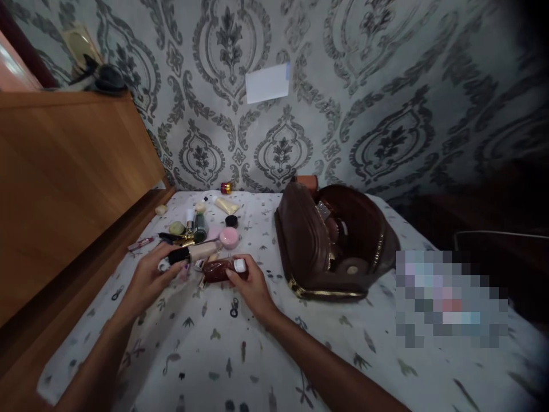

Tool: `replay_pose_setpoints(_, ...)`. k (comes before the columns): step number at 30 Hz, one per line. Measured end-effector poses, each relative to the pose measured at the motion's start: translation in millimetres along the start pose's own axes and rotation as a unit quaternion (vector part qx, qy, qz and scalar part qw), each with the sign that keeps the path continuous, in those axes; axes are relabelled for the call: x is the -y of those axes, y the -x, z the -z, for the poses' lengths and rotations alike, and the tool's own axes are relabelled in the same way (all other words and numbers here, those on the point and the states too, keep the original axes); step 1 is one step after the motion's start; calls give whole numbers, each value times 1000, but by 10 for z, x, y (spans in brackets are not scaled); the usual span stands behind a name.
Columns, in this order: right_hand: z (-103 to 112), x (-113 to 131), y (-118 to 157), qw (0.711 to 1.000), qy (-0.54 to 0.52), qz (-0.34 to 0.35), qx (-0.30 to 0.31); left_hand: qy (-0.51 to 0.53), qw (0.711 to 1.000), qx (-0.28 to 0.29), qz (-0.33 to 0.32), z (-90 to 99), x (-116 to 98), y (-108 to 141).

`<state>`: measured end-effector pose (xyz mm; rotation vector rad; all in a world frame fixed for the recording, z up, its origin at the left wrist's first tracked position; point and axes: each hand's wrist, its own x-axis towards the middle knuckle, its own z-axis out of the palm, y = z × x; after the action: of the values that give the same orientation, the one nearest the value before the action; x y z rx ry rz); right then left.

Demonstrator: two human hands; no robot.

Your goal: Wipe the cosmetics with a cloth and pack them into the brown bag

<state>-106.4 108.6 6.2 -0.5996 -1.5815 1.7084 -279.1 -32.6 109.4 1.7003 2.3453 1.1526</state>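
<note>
My left hand [150,277] is closed on the black cap end of a beige bottle [203,250], which points to the right. Just right of it, my right hand [253,283] grips the white-capped end of a dark red bottle [218,270]. Beyond the hands lie a pink round jar [229,237], a black lid [231,221], a cream tube [227,205], a dark green bottle [199,227] and several small cosmetics. An open brown bag [317,252] stands to the right of my right hand, with some items visible inside.
A wooden cabinet [72,200] borders the left side. A small red jar with a gold lid [226,187] sits by the patterned wall [283,149]. Behind the bag is an orange-brown object [307,182]. A pixelated patch covers something at the right on the printed cloth [257,366].
</note>
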Motion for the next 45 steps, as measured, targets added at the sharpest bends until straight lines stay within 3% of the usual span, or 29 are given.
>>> replay_pose_setpoints(3, 4, 14, -2, 1000, -14, -4, -2, -11, 999, 46, -17, -90, -181, -132)
replay_pose_setpoints(6, 0, 57, 3, 1000, -10, -1, -5, -35, 997, 56, -30, -135, -285, -256)
replay_pose_setpoints(14, -11, 66, -15, 999, -48, -1, 11, -102, 984, 142, -46, -226, -268, -725)
replay_pose_setpoints(20, -18, -20, -43, 997, -70, -11, -23, -111, 969, 219, -41, -616, -290, -1088)
replay_pose_setpoints(24, -29, -15, -21, 998, -60, -5, -34, -107, 973, 200, -47, -895, -264, -1095)
replay_pose_setpoints(29, -26, 26, -10, 996, -73, -6, -46, -108, 974, 193, -44, -1067, -151, -998)
replay_pose_setpoints(34, -9, 86, -6, 996, -68, -4, -56, -96, 978, 183, -29, -1099, -138, -913)
replay_pose_setpoints(38, 1, 157, 28, 997, -38, 9, -71, -114, 967, 222, -48, -1046, -236, -885)
replay_pose_setpoints(42, 3, 212, 89, 997, 49, 6, -67, -180, 941, 268, -104, -1017, -310, -915)
replay_pose_setpoints(45, 4, 223, 140, 982, 176, 16, -72, -253, 913, 293, -126, -1053, -347, -927)
